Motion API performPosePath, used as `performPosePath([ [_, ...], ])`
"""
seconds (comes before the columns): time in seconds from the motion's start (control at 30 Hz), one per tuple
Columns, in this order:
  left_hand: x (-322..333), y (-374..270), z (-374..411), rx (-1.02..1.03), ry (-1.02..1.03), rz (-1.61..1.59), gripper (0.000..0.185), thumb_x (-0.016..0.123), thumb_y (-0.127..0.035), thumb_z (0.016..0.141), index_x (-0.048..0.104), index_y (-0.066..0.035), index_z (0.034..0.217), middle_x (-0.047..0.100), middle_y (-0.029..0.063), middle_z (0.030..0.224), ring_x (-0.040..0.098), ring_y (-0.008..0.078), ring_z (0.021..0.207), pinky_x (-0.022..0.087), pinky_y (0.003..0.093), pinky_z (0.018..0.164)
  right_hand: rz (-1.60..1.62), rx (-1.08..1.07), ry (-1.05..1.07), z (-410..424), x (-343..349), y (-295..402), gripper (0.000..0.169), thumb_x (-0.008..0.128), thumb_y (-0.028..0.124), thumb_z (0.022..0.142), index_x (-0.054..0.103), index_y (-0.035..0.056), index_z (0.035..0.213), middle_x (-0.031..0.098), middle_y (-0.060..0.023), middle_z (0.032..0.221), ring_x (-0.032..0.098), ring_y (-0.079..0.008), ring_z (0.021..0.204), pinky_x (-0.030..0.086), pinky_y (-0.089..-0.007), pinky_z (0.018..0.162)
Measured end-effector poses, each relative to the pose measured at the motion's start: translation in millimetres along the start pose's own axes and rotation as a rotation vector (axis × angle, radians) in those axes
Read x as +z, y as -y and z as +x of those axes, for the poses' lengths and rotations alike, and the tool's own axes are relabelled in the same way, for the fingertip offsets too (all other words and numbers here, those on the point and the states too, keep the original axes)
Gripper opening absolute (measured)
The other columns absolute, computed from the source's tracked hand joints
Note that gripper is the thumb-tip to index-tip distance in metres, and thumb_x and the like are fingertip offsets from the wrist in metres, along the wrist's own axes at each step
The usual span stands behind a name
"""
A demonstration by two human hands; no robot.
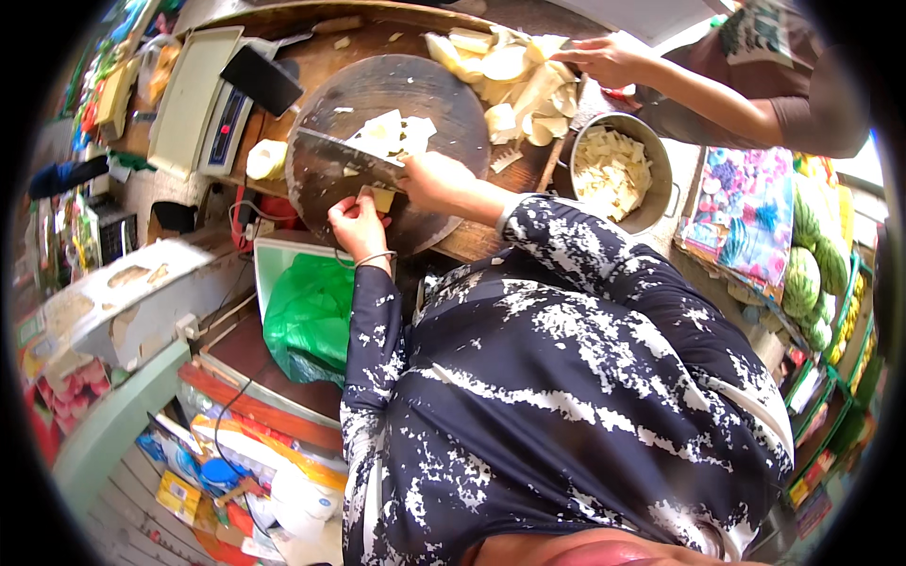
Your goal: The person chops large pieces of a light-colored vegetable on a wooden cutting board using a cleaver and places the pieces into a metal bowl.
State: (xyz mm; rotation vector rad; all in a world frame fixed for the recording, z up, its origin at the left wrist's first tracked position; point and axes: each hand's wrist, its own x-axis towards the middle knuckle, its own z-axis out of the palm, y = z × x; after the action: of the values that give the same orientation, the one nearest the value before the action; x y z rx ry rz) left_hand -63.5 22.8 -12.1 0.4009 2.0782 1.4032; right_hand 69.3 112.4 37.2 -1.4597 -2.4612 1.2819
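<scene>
My right hand (440,185) grips a cleaver (347,152), its wide dark blade slanting over a round wooden chopping block (417,78). Close below the blade, the fingertips of my left hand (359,225) hold a small yellowish piece of bamboo shoot (383,199) against the block. Whether the edge touches that piece, I cannot tell. Beyond the blade lies a loose heap of cut white slices (396,133). A metal pot (669,173) right of the block holds many pale cut pieces (610,170).
Large peeled bamboo shoot pieces (509,64) are piled behind the block, near another person's hand (609,60). Left stand a weighing scale (195,99) and a pale shoot chunk (267,160). A green plastic bag (308,311) lines a bin beside my left arm. Watermelons (802,279) lie far right.
</scene>
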Motion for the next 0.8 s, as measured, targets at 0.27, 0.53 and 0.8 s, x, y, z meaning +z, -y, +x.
performPosePath([
  [0.27, 5.1, 0.9, -10.9, -0.046, 0.018, -0.146, 0.031, 0.064, -0.002, 0.08, 0.04, 0.003, 0.099, 0.054, 0.0141, 0.082, 0.061, 0.0215, 0.055, 0.057, 0.0344, 0.046, -0.028, -0.17, -0.086, -12.6, -5.9, -7.8, 0.026, 0.055, 0.023, 0.086, 0.06, -0.0018, 0.091, 0.063, -0.0247, 0.077, 0.062, -0.0406, 0.078, 0.049, -0.0472, 0.069],
  [0.53, 10.1, -0.3, -14.1, -0.031, -0.001, -0.211, 0.032, 0.066, -0.001, 0.076, 0.04, -0.001, 0.095, 0.055, 0.0112, 0.071, 0.057, 0.0184, 0.047, 0.049, 0.031, 0.039, -0.149, -0.176, 0.009, -33.5, -23.0, 4.4, 0.022, 0.056, 0.022, 0.086, 0.056, 0.0004, 0.087, 0.062, -0.0244, 0.075, 0.061, -0.0419, 0.077, 0.048, -0.0481, 0.069],
  [0.8, 9.0, 3.3, -13.1, 0.024, -0.014, -0.151, 0.03, 0.068, -0.002, 0.076, 0.042, -0.001, 0.092, 0.055, 0.0085, 0.061, 0.056, 0.0159, 0.044, 0.043, 0.0293, 0.037, -0.274, -0.19, 0.093, -26.8, -16.3, 2.4, 0.02, 0.053, 0.02, 0.086, 0.057, 0.0011, 0.088, 0.064, -0.0211, 0.079, 0.063, -0.0378, 0.077, 0.05, -0.0464, 0.068],
])
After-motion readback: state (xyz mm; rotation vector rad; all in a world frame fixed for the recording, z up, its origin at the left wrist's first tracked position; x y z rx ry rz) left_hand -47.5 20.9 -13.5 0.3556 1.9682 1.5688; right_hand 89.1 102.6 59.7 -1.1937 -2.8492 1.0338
